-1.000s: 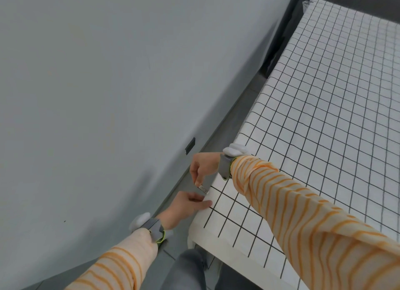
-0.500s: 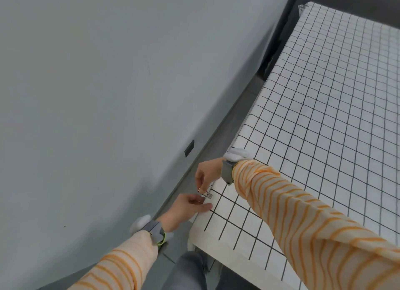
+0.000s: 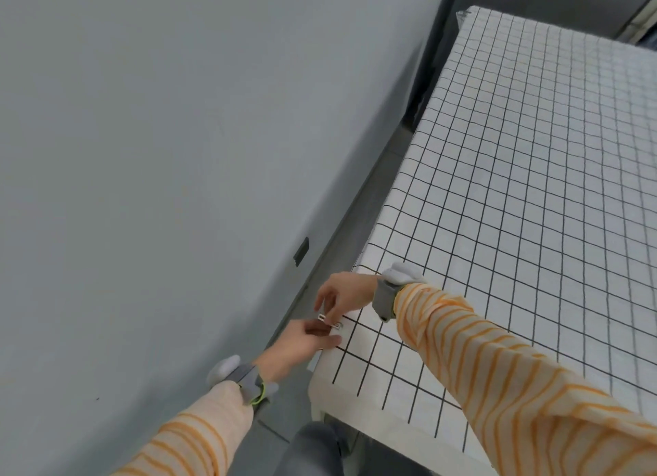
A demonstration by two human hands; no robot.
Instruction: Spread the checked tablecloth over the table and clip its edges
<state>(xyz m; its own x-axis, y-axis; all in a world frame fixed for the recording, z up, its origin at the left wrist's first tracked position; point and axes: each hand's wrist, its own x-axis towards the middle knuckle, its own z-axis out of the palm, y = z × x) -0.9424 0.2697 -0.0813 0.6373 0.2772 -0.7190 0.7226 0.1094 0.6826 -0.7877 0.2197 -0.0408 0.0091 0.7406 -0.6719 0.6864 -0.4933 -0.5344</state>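
The right hand (image 3: 343, 294) is reaching across the near left edge of the worktop, its fingers (image 3: 329, 310) pinching a small metal clip (image 3: 330, 322) that is sitting at the very edge of the checked tablecloth (image 3: 515, 209). The clip is small and partly covered by the fingertips, so whether it is already gripping the cloth and the worktop is hard to make out. The left hand (image 3: 302, 344) is coming up from below, just beside the clip, its thumb lying flat on the cloth edge and its other fingers curling under the edge, out of sight; it appears to be holding the cloth there, but the grasp itself is hidden.

The tablecloth, white with a thin black grid, is lying spread flat over the worktop (image 3: 355, 408), whose pale near rim is showing bare along the front. At the far left corner a small dark thing is sitting on the cloth edge, too tiny to identify.

Both wrists are wearing grey bands with white pieces on them, and the sleeves (image 3: 497, 362) are striped orange and cream. A grey wall (image 3: 177, 137) is running close along the left, carrying a small dark plate (image 3: 301, 252) low down. A grey-clad knee is cut off at the bottom. No writing is readable anywhere.
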